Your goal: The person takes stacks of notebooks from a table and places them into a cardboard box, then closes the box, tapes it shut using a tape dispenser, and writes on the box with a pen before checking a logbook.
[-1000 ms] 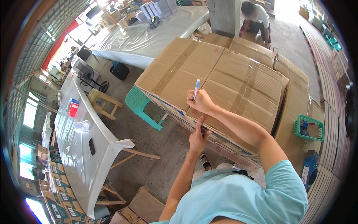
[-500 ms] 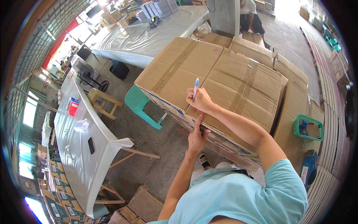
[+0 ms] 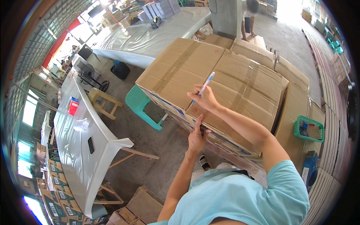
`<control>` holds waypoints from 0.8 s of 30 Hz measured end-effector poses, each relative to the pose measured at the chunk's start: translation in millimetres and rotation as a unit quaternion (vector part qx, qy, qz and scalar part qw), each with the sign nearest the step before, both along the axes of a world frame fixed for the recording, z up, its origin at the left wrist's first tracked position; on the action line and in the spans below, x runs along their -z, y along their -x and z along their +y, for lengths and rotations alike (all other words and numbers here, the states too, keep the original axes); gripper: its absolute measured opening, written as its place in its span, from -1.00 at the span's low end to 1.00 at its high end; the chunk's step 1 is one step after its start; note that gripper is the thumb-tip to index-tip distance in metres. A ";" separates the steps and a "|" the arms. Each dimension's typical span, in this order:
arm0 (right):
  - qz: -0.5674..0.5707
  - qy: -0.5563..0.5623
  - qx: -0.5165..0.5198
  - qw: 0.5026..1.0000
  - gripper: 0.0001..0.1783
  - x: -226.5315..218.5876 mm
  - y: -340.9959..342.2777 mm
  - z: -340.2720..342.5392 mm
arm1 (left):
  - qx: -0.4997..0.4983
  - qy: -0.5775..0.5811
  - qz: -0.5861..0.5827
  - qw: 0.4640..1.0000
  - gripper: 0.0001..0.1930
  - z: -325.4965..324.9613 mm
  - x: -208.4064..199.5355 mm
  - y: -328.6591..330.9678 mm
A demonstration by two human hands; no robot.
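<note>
My right hand (image 3: pixel 205 99) is closed around a slim pen (image 3: pixel 207 82) with a pale barrel and a blue end. The pen slants over the near edge of a large, taped cardboard box (image 3: pixel 240 86), close to its seam with another carton (image 3: pixel 176 62) on the left. Against the box's near side rests my left hand (image 3: pixel 195 139), its index finger stretched up toward the top edge and its thumb apart. A small dark patch shows between that finger and thumb; I cannot tell what it is. The remaining left fingers are partly hidden.
A green plastic basket (image 3: pixel 299 131) sits on a carton at the right, near a blue tape dispenser (image 3: pixel 310 170). To the left stand a teal stool (image 3: pixel 140 108) and a plastic-covered table (image 3: pixel 75 150) with a phone (image 3: pixel 91 145). Another person (image 3: pixel 249 18) bends over behind the boxes.
My right hand has shifted slightly right, and the pen now leans over instead of standing nearly upright. My left hand stays at the box side. The person behind has bent lower.
</note>
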State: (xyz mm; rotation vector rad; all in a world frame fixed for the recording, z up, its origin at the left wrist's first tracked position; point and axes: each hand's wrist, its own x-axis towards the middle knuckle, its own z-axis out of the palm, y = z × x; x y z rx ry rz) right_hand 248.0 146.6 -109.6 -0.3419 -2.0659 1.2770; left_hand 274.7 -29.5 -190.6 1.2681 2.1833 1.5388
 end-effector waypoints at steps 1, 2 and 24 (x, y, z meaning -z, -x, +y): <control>0.001 0.001 0.000 1.000 -0.72 0.1 -6.4 -0.6 | 0.000 0.001 0.001 1.000 -0.21 -0.8 0.6 0.8; -0.009 -0.017 -0.005 1.000 -0.73 1.2 -14.2 -4.6 | 0.014 0.031 -0.019 0.999 -0.20 -2.2 1.2 1.7; -0.007 -0.075 0.027 0.997 -0.69 4.6 -14.6 -1.3 | -0.004 -0.009 0.035 0.999 -0.21 2.6 -6.8 -3.2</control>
